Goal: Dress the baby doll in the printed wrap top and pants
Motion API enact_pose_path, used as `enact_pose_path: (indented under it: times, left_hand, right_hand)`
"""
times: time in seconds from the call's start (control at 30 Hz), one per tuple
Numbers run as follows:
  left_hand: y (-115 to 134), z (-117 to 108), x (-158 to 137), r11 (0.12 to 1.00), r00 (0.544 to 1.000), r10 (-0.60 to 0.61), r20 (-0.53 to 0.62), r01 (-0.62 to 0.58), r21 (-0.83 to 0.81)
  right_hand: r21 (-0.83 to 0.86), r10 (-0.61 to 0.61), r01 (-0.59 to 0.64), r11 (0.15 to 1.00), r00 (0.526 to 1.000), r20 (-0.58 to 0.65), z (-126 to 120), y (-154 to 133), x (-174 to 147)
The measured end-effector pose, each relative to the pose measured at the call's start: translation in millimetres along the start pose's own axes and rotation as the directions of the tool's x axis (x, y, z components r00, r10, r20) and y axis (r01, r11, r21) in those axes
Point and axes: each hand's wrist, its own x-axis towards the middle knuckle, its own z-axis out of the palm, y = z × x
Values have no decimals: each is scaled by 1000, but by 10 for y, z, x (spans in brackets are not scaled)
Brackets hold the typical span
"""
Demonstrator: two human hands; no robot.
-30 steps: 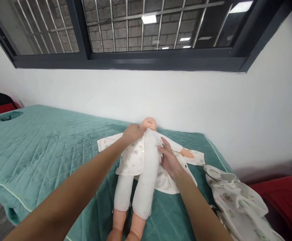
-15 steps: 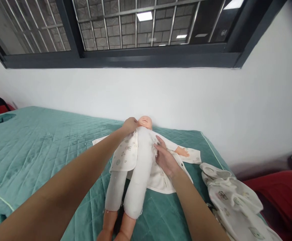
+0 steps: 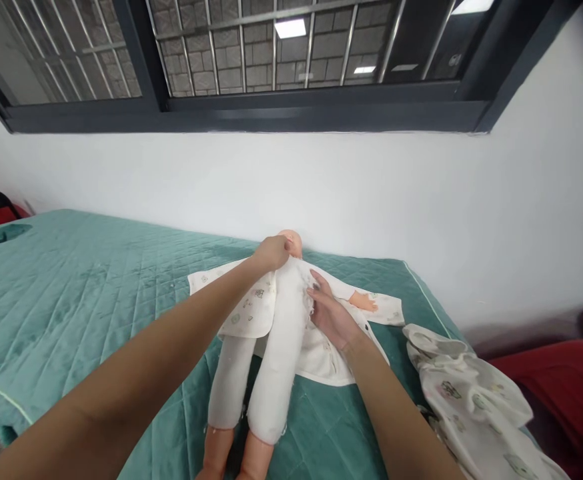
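A baby doll (image 3: 276,373) with a white cloth body lies face up on the bed, its feet toward me. Under it is spread an open white baby shirt (image 3: 246,313) with small prints, its left front panel folded over the doll's side. My left hand (image 3: 271,253) is at the doll's neck, fingers pinched at the shirt's collar edge and partly covering the head. Against the right side of the doll's torso rests my right hand (image 3: 334,320), its fingers apart. One doll hand (image 3: 364,301) lies on top of the right sleeve.
Printed white baby clothing (image 3: 476,400) lies crumpled at the bed's right edge. A green quilted cover (image 3: 96,287) spreads over the bed, which meets a white wall (image 3: 171,180) below a barred window. Red chairs (image 3: 566,380) stand at the right.
My left hand has shifted right, from beside the doll's head to over its neck and lower face. More of the left sleeve shows. My right hand stays at the doll's side.
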Motion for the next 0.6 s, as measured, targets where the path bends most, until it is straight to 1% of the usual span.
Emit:
enact_pose_path:
  times: [0.07,0.13,0.17,0.2,0.27,0.33,0.4,0.43,0.5,0.57,0.6]
  left_hand:
    - [77,69,-174,998,998,61,7,-61,-6]
    - [127,137,-441,984,984,178,-2,-178,-26]
    - [134,163,-609,967,968,252,-1,-251,-49]
    - [125,181,-795,945,947,319,-36,-321,-58]
    - [50,184,-1187,894,890,445,-102,-448,-15]
    - [-103,144,-1550,851,838,525,-150,-523,57]
    - [-311,81,-1827,871,836,491,-245,-476,123]
    - [-424,50,-1924,898,852,440,-284,-416,141]
    - [-643,4,-2040,937,890,346,-296,-315,148]
    - [-828,-18,-2070,954,911,291,-293,-254,156]
    - [-902,-21,-2062,957,913,280,-296,-239,166]
  right_hand:
    - [-3,-4,4,1000,1000,5,0,5,11]
    - [10,-26,26,1000,999,20,0,14,18]
    - [21,-42,41,999,999,26,-1,20,20]
    - [29,-55,55,998,998,30,-3,27,20]
    - [35,-68,66,997,997,38,-6,37,18]
    - [28,-60,59,998,997,42,-8,42,16]
    - [14,-49,49,999,998,35,-6,42,17]
    - [5,-45,45,999,999,25,-4,42,19]
    - [-11,-41,41,999,999,-2,-2,45,23]
    - [-24,-51,51,998,999,-9,-3,53,27]
    - [-32,-60,59,998,998,-7,-5,57,28]
